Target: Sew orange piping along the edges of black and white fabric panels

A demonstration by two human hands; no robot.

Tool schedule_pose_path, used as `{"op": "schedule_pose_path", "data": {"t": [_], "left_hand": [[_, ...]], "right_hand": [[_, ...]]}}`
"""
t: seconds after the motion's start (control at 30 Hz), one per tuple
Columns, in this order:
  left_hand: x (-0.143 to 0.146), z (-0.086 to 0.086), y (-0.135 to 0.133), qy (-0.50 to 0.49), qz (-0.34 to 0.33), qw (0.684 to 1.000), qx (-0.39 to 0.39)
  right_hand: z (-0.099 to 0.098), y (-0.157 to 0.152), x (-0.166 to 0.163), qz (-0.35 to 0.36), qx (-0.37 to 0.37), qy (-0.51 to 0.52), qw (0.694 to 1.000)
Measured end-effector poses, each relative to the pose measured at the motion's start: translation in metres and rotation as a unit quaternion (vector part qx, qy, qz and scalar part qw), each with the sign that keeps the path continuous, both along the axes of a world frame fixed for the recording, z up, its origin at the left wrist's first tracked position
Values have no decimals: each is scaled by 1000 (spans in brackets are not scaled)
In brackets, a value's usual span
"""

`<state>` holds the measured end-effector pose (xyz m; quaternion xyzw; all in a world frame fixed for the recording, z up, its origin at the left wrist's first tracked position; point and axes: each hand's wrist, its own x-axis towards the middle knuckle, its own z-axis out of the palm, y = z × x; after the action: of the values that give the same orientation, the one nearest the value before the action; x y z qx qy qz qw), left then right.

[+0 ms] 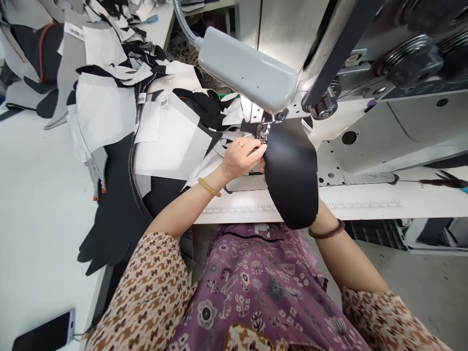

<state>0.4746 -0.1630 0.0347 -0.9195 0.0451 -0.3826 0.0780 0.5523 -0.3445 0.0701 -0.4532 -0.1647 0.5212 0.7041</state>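
A smooth black panel (292,175), perhaps leather, lies partly under the sewing machine's presser foot (263,131) and hangs over the bed's front edge. My left hand (241,157) is closed in a pinch at the panel's left edge, right in front of the foot. A tiny orange bit shows by its fingertips. Underneath the panel is my right hand (262,168), mostly hidden. Only some fingertips come out at the left edge, against the panel, and the wrist emerges at its lower right.
A grey lamp head (248,68) hangs close above the needle. Stacked white and black cut pieces (168,141) crowd the left side. A phone (46,334) lies on the white table (32,209). Black-handled snips (446,180) are at the far right. A printed ruler (365,204) runs along the front edge.
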Motion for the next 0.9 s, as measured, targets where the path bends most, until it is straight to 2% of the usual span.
{"op": "schedule_pose_path", "data": {"t": [0.07,0.17,0.27,0.37,0.53,0.7,0.9], "left_hand": [[1,-2,0,-22,-12,1000,13],[1,-2,3,-26,-37,999,10],[-2,2,6,42,-56,997,-20],[-4,7,7,103,-35,994,-31],[-3,10,7,130,-9,989,-68],[-6,7,7,115,-1,992,-57],[-36,-5,-5,-35,-4,999,19]], "right_hand": [[-3,-12,5,-46,-6,25,999],[-15,-22,14,-115,-83,-36,989],[-27,-19,25,-198,-118,-66,971],[-31,-11,35,-251,-118,-80,957],[-29,-2,47,-228,-119,-135,957],[-25,9,56,-218,-108,-177,954],[-25,26,80,-189,-119,-211,952]]}}
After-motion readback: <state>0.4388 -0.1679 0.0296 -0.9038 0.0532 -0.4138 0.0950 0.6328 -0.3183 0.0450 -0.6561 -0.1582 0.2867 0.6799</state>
